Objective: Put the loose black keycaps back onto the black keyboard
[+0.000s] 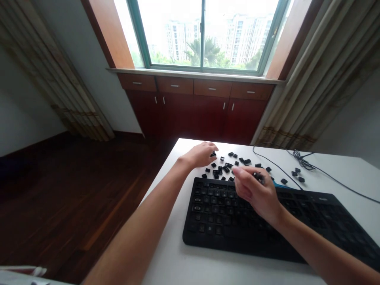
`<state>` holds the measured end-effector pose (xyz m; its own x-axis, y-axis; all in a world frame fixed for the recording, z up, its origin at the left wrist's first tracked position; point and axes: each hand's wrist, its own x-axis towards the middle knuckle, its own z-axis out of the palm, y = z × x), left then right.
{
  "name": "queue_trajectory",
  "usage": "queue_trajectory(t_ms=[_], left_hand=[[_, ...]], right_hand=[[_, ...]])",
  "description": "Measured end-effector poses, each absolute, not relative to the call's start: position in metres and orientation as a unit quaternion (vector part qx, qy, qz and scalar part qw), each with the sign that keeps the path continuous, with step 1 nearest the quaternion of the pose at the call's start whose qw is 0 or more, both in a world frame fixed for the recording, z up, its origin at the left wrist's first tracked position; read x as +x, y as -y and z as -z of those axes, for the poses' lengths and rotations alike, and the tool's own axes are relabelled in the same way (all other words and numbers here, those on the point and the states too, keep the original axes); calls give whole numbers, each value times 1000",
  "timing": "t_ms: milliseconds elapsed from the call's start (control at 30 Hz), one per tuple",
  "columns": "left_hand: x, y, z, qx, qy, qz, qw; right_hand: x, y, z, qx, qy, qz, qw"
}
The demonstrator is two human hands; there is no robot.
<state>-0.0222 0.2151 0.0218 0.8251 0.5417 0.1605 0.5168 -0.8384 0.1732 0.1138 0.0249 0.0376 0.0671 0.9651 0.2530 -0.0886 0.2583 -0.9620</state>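
On the white table (pixel 170 253) lies a black keyboard (pixel 264 241), with several key sockets bare along its left part. Behind it are scattered several loose black keycaps (pixel 226 169). My left hand (pixel 199 155) reaches over the far left of the table, thumb and fingers closed around a black keycap (pixel 213 153). Over the keyboard's upper middle, my right hand (pixel 257 192) is curled shut. A small dark, shiny object (pixel 259 177) shows at the top of its fist; its kind is unclear. The right hand and forearm hide part of the keys.
A flat blue thing (pixel 279 185) shows partly behind the keyboard. Black cables (pixel 304 161) run across the right side of the table, with a few keycaps (pixel 297 174) near them. Beyond the table stand red-brown cabinets (pixel 178 114) under a window.
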Motion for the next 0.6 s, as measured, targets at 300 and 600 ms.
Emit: queue_trajectory(t_ms=[300,600], left_hand=[[-18,-220,-2,941,-311,-123,52],[-14,-215,-6,946,-288,-134,59]], right_hand=[[148,-36,-63,-416,430,-436,672],[164,-42,-70,-415,449,-413,675]])
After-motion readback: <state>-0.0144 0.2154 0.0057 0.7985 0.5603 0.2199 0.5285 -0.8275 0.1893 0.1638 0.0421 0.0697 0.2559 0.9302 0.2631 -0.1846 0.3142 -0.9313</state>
